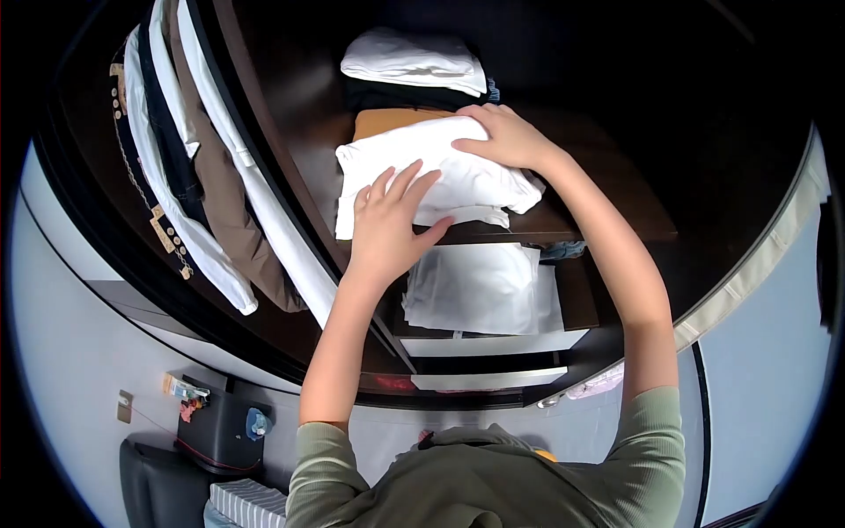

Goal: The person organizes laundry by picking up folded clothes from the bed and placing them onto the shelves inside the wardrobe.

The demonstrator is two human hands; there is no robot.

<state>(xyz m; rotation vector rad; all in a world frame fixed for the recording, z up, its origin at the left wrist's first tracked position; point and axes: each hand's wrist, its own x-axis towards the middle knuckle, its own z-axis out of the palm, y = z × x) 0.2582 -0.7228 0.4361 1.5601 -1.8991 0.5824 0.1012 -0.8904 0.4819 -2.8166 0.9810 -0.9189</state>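
A folded white garment [475,180] lies on the dark wardrobe shelf [607,207], near its front edge. My left hand [392,220] rests on the front left of this garment, fingers spread and thumb pointing right. Across the garment's back right corner lies my right hand [510,141], its thumb apart from the fingers and nothing gripped. Another white layer shows beneath the garment at the front. Just behind it are an orange-brown folded cloth [396,121] and a stack topped by a folded white garment [409,60], with black cloth under it.
On the lower shelf, white cloth [475,286] lies folded. Two white-fronted drawers [493,378] sit below, partly pulled out. Hanging clothes [207,150] fill the left compartment behind a dark divider [273,132]. A black chair [158,480] stands at the lower left.
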